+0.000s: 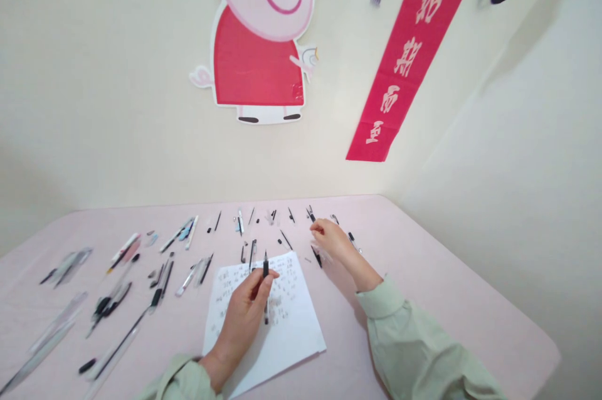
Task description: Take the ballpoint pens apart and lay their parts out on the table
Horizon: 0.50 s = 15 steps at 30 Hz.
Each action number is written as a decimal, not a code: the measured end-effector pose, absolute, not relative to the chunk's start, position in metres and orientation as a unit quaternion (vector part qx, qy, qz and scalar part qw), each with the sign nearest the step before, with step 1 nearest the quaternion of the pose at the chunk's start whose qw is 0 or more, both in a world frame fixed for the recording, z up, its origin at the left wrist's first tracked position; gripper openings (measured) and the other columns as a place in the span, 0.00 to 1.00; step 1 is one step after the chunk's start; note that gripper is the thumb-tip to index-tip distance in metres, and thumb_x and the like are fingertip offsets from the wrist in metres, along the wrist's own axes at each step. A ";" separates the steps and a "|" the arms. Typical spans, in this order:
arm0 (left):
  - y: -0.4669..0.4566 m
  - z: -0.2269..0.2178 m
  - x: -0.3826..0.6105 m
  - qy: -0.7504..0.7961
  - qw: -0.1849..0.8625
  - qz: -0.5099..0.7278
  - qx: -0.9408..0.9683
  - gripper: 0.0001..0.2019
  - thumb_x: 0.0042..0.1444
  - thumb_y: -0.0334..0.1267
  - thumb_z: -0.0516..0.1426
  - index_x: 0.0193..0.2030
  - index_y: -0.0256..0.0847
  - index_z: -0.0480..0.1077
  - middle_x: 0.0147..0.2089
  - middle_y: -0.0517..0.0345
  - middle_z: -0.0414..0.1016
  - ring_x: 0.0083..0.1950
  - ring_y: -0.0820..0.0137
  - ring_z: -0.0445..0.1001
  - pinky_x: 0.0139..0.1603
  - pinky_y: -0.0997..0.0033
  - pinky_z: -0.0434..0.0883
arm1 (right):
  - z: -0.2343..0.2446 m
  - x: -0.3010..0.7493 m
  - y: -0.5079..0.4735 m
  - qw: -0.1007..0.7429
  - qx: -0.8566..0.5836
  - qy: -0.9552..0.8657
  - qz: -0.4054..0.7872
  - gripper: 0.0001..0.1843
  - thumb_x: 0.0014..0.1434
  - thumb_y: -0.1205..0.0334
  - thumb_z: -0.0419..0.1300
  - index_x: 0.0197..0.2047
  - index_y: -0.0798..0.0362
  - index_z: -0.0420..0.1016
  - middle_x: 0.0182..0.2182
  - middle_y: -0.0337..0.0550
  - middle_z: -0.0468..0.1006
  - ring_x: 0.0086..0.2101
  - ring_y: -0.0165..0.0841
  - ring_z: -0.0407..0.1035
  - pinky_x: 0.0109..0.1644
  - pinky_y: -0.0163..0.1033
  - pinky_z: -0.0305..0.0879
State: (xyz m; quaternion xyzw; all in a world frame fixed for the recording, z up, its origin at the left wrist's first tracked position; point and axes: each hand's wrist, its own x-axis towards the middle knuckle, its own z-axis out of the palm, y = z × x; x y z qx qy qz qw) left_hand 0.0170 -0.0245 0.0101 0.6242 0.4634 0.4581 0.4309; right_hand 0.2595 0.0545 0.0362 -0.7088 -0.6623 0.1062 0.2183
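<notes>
My left hand (pixel 244 306) is closed around a pen (pixel 266 265) with a dark grip. The pen stands near upright, tip up, over a sheet of paper (pixel 282 356) covered with handwriting. My right hand (pixel 332 240) reaches to the far right part of the table, its thumb and fingers pinched together. Dark pen parts (pixel 310 214) show right at its fingertips; whether the fingers hold one of them I cannot make out. Below that hand lies another dark pen part (pixel 316 256), and to its right a black-tipped piece (pixel 353 241).
Pens, caps and refills lie spread over the pink table (pixel 423 300). A long pen with its refill (pixel 125 337) and a black cap (pixel 87 365) are at the left front. A wall closes off the back, with a pig cutout (pixel 258 68) and a red banner (pixel 409 68).
</notes>
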 end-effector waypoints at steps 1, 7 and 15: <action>-0.024 0.010 0.017 0.464 0.431 0.457 0.625 0.19 0.57 0.54 0.51 0.37 0.40 0.72 0.25 0.61 0.66 0.26 0.71 0.62 0.26 0.74 0.60 | 0.038 0.274 0.061 0.208 -0.729 -0.646 0.086 0.10 0.57 0.68 0.54 0.39 0.53 0.75 0.39 0.44 0.77 0.39 0.32 0.69 0.42 0.34 0.60; -0.024 0.009 0.019 0.466 0.453 0.445 0.616 0.21 0.56 0.56 0.51 0.37 0.40 0.73 0.24 0.62 0.63 0.25 0.71 0.61 0.24 0.74 0.58 | 0.045 0.323 0.092 0.135 -0.806 -0.577 -0.005 0.12 0.60 0.66 0.53 0.43 0.55 0.75 0.44 0.53 0.72 0.44 0.39 0.66 0.42 0.38 0.58; -0.024 0.010 0.020 0.458 0.471 0.446 0.608 0.19 0.57 0.53 0.51 0.36 0.39 0.72 0.25 0.62 0.64 0.26 0.71 0.62 0.27 0.74 0.60 | 0.024 0.315 0.115 0.088 -0.809 -0.580 -0.035 0.12 0.59 0.69 0.52 0.44 0.60 0.73 0.47 0.61 0.70 0.49 0.46 0.62 0.47 0.45 0.56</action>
